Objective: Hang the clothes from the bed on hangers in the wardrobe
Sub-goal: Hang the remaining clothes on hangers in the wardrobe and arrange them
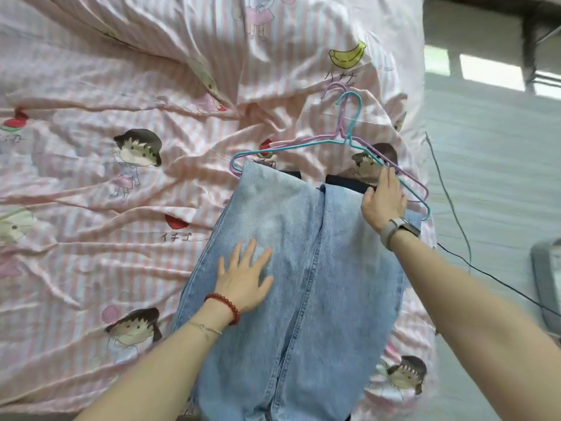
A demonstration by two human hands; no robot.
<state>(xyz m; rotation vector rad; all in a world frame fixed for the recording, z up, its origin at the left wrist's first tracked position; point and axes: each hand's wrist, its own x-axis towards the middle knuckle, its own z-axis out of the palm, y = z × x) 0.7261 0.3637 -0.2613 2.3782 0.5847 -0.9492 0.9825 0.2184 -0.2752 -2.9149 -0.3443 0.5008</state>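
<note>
Light blue jeans (303, 284) lie flat on the bed, their upper end draped over the bars of two hangers. A teal hanger (352, 117) and a lilac hanger (331, 88) lie stacked, hooks pointing away from me. A dark garment (346, 181) peeks out under the jeans' top edge. My left hand (246, 278) rests flat on the denim, fingers spread. My right hand (384, 200) presses on the right part of the hangers, its fingers curled at the dark garment's edge.
The bed wears a pink striped cover (106, 192) with cartoon prints, rumpled at the far end. Right of the bed is pale floor (491, 165) with a black cable (449, 196) and a grey object (546, 275) at the frame edge.
</note>
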